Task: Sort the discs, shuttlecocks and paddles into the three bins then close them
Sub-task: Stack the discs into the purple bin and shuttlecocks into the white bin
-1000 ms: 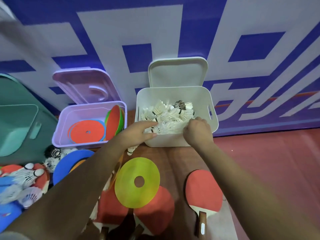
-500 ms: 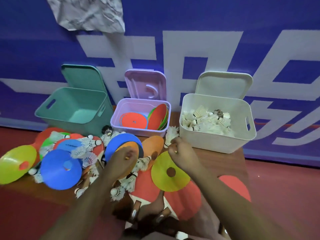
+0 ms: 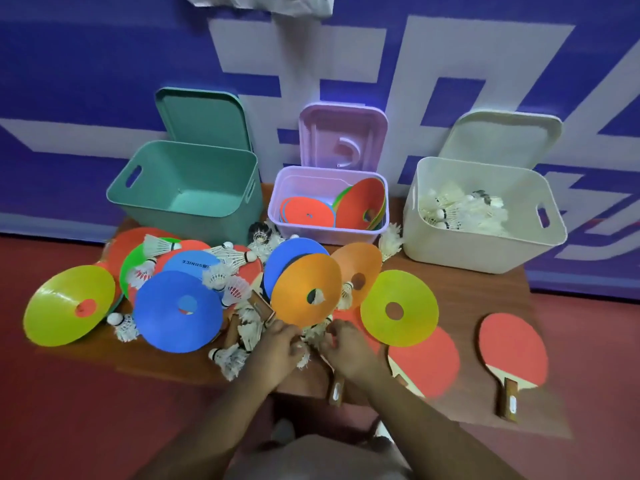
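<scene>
The three bins are of smooth plastic with a soft, half-matt finish: the green bin [image 3: 194, 216], the lilac bin [image 3: 325, 234], whose wall lets some light pass, and the white bin [image 3: 464, 249]. Their lids [image 3: 204, 116] seem to be of the same plastic. The discs, such as the orange disc [image 3: 298, 285] and the yellow disc [image 3: 412, 323], are thin smooth plastic, slightly translucent. The shuttlecocks [image 3: 460, 213] have white feathers, fluffy and rough. The paddle [image 3: 512, 348] at the right front corner of the table [image 3: 460, 296] has a matt red rubber face and a wooden handle [image 3: 507, 400]. The table top looks like matt brown wood
</scene>
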A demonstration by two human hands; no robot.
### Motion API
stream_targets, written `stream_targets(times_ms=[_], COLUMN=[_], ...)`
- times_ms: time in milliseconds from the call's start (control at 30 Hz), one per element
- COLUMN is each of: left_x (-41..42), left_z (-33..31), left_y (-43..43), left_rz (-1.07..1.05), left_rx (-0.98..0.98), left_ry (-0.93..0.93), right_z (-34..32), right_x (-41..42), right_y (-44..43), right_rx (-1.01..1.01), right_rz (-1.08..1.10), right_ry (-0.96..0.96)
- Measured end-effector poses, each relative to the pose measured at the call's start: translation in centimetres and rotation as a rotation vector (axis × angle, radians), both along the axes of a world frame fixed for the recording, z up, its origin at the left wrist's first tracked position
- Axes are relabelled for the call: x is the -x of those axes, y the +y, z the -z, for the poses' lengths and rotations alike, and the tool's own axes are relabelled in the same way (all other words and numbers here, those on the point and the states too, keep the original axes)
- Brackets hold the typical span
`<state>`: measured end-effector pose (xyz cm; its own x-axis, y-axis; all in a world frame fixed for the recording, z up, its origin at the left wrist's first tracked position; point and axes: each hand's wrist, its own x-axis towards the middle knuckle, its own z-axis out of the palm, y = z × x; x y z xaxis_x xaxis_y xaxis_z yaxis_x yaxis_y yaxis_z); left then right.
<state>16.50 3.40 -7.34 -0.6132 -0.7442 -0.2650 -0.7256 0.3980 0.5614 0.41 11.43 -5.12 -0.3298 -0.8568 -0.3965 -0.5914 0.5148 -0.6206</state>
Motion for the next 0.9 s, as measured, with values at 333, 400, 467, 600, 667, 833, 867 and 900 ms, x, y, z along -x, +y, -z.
stream_targets(times_ms=[333,400,467,600,667,833,867,900], left_x=[-1.7,-2.5,-3.4,-4.3,-4.4,-4.3,-4.3,-4.3], left_z=[3.1,2.7,1.6,0.2,0.0,-0.8,-1.0,-1.1], left_y=[-0.4,-0.6,-1.0,-2.1,-2.5,-3.0,-3.2,-3.4], left_rz=[0.281,0.172,-0.006,-0.227,-0.278,-0.496,-0.489,-0.458], left_rx=[0.017,-0.009,-0.161,-0.501,-0.644,-0.952,-0.981,-1.005], left_ry=[-0.141,0.004,0.142,0.217,0.266,0.611,0.637,0.661], right_z=[2.0,1.9,2.0,3.0,3.8,5.4,5.4,5.4], right_x=[-3.3,-2.8,-2.2,-2.0,-2.2,-2.1,-2.0,-1.8], right_y=[0.6,0.5,0.2,-1.1,-1.8,-1.9,-1.7,-1.5], right_rx=[-0.070,-0.095,-0.134,-0.184,-0.202,-0.193,-0.178,-0.159], right_rz=[0.245,0.289,0.297,0.254,0.238,0.258,0.270,0.287], right_ry=[0.056,0.090,0.120,0.120,0.132,0.259,0.286,0.310])
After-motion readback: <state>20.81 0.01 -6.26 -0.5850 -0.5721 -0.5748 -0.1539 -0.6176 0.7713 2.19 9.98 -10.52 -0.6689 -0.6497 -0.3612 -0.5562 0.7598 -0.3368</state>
